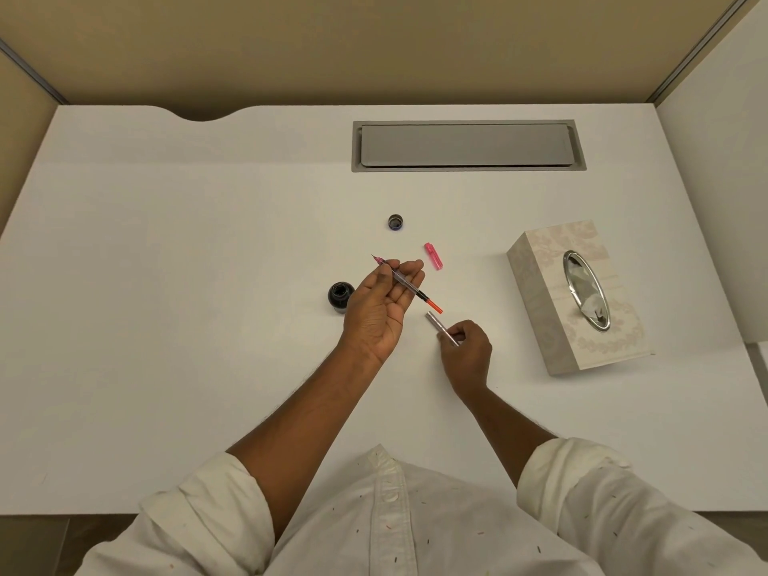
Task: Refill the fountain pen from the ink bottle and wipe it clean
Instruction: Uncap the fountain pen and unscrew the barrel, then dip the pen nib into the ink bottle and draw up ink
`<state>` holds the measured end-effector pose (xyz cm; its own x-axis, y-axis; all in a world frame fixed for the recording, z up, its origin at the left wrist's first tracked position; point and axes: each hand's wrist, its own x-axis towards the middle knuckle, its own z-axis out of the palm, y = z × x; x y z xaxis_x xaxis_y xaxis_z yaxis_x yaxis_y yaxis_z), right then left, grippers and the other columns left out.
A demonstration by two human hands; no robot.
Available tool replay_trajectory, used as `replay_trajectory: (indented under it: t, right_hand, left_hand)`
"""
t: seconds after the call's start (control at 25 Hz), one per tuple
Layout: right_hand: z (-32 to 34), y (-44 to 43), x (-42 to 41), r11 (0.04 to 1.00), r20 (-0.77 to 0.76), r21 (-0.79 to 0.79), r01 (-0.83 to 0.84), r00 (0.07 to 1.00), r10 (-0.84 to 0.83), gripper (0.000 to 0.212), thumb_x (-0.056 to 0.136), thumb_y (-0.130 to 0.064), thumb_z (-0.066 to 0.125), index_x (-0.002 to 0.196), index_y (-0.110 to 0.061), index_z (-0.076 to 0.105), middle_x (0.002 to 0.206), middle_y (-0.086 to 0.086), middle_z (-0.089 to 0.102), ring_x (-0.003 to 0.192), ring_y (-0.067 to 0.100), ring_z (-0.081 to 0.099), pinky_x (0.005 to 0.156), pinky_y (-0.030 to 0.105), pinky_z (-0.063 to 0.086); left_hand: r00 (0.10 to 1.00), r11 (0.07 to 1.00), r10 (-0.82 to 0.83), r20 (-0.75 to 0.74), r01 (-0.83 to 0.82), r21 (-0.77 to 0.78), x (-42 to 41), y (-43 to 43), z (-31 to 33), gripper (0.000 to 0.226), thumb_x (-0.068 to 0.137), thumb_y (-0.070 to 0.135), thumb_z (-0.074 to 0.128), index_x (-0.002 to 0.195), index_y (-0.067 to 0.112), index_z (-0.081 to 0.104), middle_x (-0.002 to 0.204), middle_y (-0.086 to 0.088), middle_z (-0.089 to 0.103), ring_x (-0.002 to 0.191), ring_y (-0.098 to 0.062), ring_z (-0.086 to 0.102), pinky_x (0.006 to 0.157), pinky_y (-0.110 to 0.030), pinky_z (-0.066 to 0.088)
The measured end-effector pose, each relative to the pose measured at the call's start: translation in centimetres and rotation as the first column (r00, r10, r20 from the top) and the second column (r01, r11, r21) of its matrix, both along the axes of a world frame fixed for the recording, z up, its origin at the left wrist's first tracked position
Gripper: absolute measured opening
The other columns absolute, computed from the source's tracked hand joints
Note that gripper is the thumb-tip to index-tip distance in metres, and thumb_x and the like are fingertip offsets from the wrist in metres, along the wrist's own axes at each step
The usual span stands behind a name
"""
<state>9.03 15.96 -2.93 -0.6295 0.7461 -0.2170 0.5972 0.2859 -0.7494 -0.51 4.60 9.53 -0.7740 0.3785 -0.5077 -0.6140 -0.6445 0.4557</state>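
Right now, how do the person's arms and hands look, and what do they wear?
Both forearms are bare. The left hand and right hand wear no gloves, rings or watch that I can see. The sleeves are cream-white, rolled up near the elbows, and belong to a buttoned shirt with tiny dark flecks.

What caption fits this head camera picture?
Left hand holds the nib section, right hand the barrel, beside open ink bottle.

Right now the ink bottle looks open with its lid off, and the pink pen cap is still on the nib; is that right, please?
Not quite: the pink pen cap lies on the desk, off the nib. The head view shows it. The ink bottle is open, its lid off.
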Motion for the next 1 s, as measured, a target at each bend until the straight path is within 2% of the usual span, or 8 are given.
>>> replay_trajectory:
  t: [0.24,0.48,0.68,0.76,0.88,1.0]
  right_hand:
    - [-0.3,0.0,0.2,1.000,-0.024,-0.007,0.003,1.000,-0.004,0.016,0.075,-0.006,0.073,0.074,-0.011,0.058,0.071,-0.005,0.054,0.065,0.011,0.050,0.062,0.030,0.047]
    - [-0.2,-0.1,0.1,0.999,0.000,-0.041,0.018,1.000,-0.018,0.023,0.076,-0.007,0.074,0.076,-0.018,0.054,0.075,-0.004,0.055,0.066,0.010,0.049,0.061,0.021,0.043]
    - [-0.1,0.0,0.3,1.000,0.004,-0.024,-0.001,1.000,0.001,0.023,0.074,-0.007,0.076,0.086,-0.013,0.057,0.085,0.001,0.058,0.078,0.017,0.054,0.070,0.030,0.049]
    - [0.1,0.0,0.4,1.000,-0.001,-0.015,-0.006,1.000,0.006,0.028,0.072,-0.008,0.077,0.092,-0.011,0.058,0.089,0.001,0.058,0.082,0.017,0.054,0.071,0.025,0.048]
    - [0.4,-0.1,0.8,1.000,-0.002,-0.016,-0.001,1.000,0.001,0.034,0.070,-0.011,0.080,0.094,-0.014,0.056,0.091,-0.001,0.058,0.081,0.013,0.053,0.066,0.011,0.038]
    - [0.7,-0.1,1.2,1.000,0.016,-0.008,-0.029,0.999,0.029,0.036,0.070,-0.012,0.081,0.097,-0.012,0.056,0.094,0.002,0.058,0.084,0.016,0.054,0.072,0.018,0.041]
  left_hand:
    - [1.000,1.000,-0.002,-0.011,0.002,-0.001,0.0,-0.1,0.0,0.017,0.097,0.008,0.041,0.094,0.000,0.056,0.087,-0.018,0.073,0.093,-0.028,0.070,0.089,-0.038,0.055]
    - [1.000,1.000,0.001,-0.022,0.000,0.016,0.2,-0.2,-0.5,0.018,0.097,0.008,0.042,0.093,-0.001,0.056,0.087,-0.018,0.073,0.092,-0.028,0.070,0.087,-0.037,0.055]
    - [0.999,0.999,0.021,0.033,-0.022,0.038,0.5,-0.5,-1.1,0.017,0.097,0.008,0.042,0.094,-0.001,0.056,0.089,-0.020,0.073,0.092,-0.029,0.070,0.085,-0.037,0.057]
    - [0.997,0.998,0.038,0.072,-0.042,0.046,0.8,-0.7,-1.5,0.017,0.097,0.008,0.042,0.095,-0.001,0.055,0.089,-0.020,0.072,0.092,-0.030,0.070,0.083,-0.036,0.058]
    - [0.994,0.997,0.045,0.099,-0.050,0.050,1.1,-1.2,-2.0,0.018,0.098,0.009,0.041,0.093,-0.001,0.055,0.088,-0.019,0.073,0.092,-0.029,0.070,0.082,-0.036,0.058]
    - [0.992,0.997,0.057,0.113,-0.063,0.050,0.9,-1.7,-2.3,0.018,0.098,0.010,0.040,0.093,0.000,0.055,0.086,-0.018,0.073,0.091,-0.029,0.070,0.082,-0.035,0.058]
